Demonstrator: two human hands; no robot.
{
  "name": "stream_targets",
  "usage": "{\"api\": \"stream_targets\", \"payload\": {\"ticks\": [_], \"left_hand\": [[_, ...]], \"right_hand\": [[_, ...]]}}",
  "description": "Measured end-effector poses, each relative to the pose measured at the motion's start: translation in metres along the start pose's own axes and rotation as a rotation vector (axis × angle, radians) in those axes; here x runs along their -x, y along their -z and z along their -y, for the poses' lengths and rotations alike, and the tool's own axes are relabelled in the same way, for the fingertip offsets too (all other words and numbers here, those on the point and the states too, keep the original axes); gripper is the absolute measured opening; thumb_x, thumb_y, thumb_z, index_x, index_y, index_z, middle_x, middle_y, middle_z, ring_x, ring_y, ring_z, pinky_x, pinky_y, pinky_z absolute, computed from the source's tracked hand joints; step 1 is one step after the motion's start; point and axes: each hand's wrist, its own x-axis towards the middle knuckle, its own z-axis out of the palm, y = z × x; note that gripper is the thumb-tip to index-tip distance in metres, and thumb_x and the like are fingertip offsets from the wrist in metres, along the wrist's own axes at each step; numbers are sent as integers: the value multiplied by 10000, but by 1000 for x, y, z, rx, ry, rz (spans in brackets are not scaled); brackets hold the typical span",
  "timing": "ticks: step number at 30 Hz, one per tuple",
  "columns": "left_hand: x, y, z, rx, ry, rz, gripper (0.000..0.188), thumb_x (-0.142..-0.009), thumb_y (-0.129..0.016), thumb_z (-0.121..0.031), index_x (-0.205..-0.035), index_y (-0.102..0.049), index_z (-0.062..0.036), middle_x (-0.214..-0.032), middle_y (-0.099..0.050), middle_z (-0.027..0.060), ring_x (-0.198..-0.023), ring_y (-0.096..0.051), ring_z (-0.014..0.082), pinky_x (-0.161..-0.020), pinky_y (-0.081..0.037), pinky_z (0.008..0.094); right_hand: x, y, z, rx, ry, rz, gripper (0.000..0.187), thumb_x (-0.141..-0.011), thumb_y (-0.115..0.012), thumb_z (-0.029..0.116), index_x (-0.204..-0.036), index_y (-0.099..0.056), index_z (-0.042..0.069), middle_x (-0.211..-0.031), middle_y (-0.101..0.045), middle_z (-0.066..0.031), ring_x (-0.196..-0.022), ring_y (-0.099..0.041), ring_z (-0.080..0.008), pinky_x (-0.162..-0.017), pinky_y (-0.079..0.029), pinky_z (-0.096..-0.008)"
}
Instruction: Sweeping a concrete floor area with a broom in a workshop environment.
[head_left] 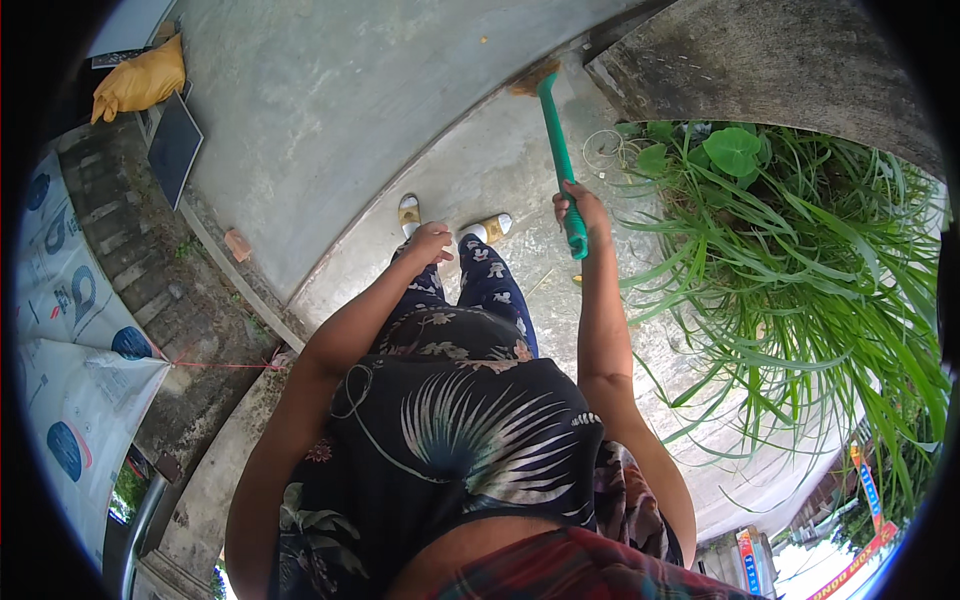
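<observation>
My right hand (590, 212) is wrapped round the ridged grip of a green-handled broom (556, 130), out ahead and to the right. The handle's butt end sticks out below my fist. At its far end the brown bristles rest on the concrete near a low step line, beside the foot of a wall. My left hand (430, 243) hangs in front of my thighs, its fingers loosely curled in and no object visible in them. Below it are my feet in yellowish sandals (487, 229), standing on the concrete.
Long-leaved green plants (790, 270) spill over the right side, beside a weathered concrete slab (760, 60). A thin looped wire (603, 150) lies near them. To the left are a dark flat panel (175, 150), a yellow sack (145, 78), a brick piece (237, 245) and a printed tarp (85, 400).
</observation>
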Motion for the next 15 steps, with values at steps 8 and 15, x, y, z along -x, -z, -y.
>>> {"api": "stream_targets", "payload": {"ticks": [8, 15], "left_hand": [[-11, -7, -13, -1, -70, -3, 377, -741, -549, -200, -1081, -471, -59, -868, -576, 58, -614, -605, 145, -509, -411, 216], [-15, -11, 0, -76, -2, 7, 385, -724, -557, -147, -1088, -472, -51, -854, -577, 60, -622, -608, 141, -502, -415, 214]], "right_hand": [[24, 139, 13, 66, -51, -315, 169, -807, -494, 182, -739, -396, 61, -538, -431, -17, -430, -444, -104, -388, -394, -236], [126, 60, -40, 368, 53, -333, 157, -793, -504, 115, -910, -450, 25, -592, -481, -58, -435, -463, -118, -363, -401, -260]]}}
